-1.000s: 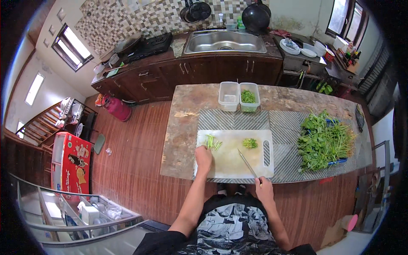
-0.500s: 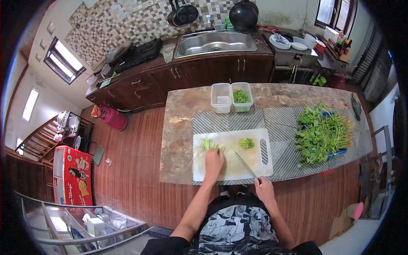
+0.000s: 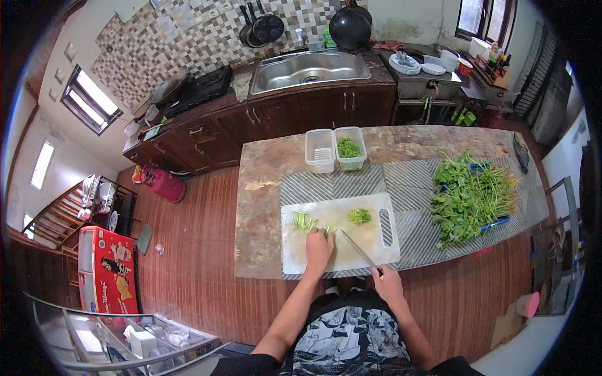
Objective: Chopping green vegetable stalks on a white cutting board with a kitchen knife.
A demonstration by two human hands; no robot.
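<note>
A white cutting board (image 3: 295,249) with a slotted handle lies on the table in front of me. My left hand (image 3: 319,249) is closed over some green stems on it, their ends poking out past the fingertips. More cut stems (image 3: 305,220) lie loose just beyond that hand. My right hand (image 3: 388,283) grips a knife (image 3: 359,247) by its handle; the blade slants up and left across the board, tip close to the stems by my left fingers. A small heap of chopped greens (image 3: 359,216) sits right of the tip, apart from the blade.
A large pile of leafy greens with roots (image 3: 470,194) rests on the striped mat (image 3: 411,182) at right. Beyond the board stand an empty plastic container (image 3: 320,164) and another container (image 3: 351,165) with chopped greens. Across the floor is a counter with a steel sink (image 3: 313,69).
The whole view has shifted slightly. My left hand has drawn a little nearer to me on the board, showing more of the loose stems. The knife stays in my right hand, similarly angled.
</note>
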